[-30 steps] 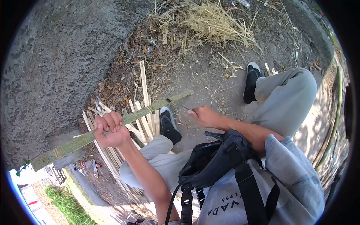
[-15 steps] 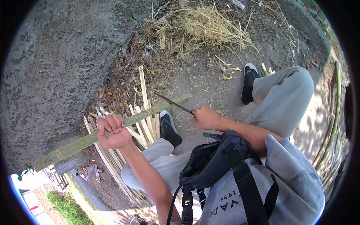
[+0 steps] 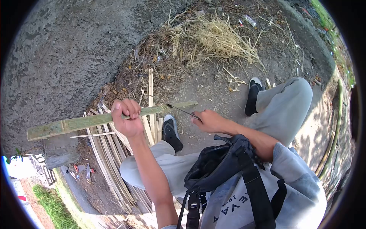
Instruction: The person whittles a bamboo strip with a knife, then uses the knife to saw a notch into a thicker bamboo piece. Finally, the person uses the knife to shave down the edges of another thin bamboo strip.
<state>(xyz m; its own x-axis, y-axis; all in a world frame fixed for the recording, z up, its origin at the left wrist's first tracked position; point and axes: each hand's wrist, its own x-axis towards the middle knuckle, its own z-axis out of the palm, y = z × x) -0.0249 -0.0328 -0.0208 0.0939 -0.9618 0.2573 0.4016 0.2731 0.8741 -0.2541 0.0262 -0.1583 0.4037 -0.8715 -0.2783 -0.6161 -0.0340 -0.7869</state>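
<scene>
A long green split bamboo strip [image 3: 89,121] runs across in front of me, its wide end at the left and its narrow end near my right hand. My left hand [image 3: 127,117] is closed around the strip's middle. In my right hand [image 3: 209,120] is a knife [image 3: 183,111], gripped by the handle. Its dark blade points left and meets the bamboo near a node; how deep the edge sits there cannot be made out. Beneath the strip, several pale split bamboo slats [image 3: 108,156] lie beside my left shoe [image 3: 172,133].
A heap of dry straw-like shavings [image 3: 221,38] lies on the dirt ahead. A large grey stone surface [image 3: 65,57] rises on the left. Hand tools [image 3: 88,172] lie on the ground at lower left. Green bamboo poles [image 3: 337,114] lie at right. A black bag [image 3: 217,168] hangs at my chest.
The bamboo's wide end has swung up in view, making the strip more level. My left hand has shifted slightly right and up. The knife tip, formerly showing past the strip, now appears at its surface.
</scene>
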